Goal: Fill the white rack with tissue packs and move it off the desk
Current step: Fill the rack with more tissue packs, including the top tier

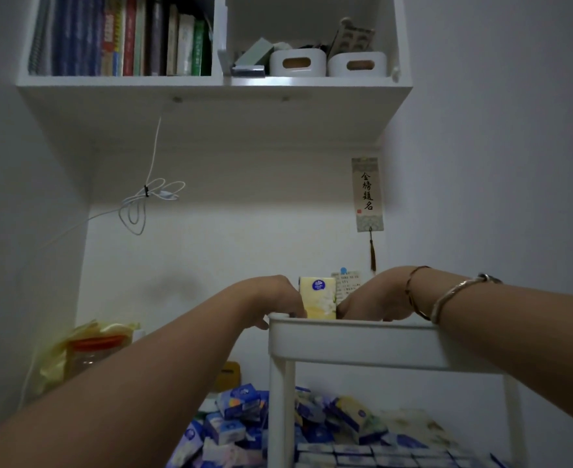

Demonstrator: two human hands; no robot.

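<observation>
Gripped between both hands, left hand (pixel 271 300) and right hand (pixel 373 298), fingers curled against either side of an upright yellow tissue pack (pixel 317 298); stood in the top tier of the white rack (pixel 352 342), just behind its front rim; lay heaped on the desk beneath and beside the rack, many blue tissue packs (pixel 241 417); hung on the wall behind, a scroll (pixel 367 194)

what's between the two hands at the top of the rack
In the head view, one upright yellow tissue pack stands between the left hand and the right hand, rising above the white rack rim.
</observation>
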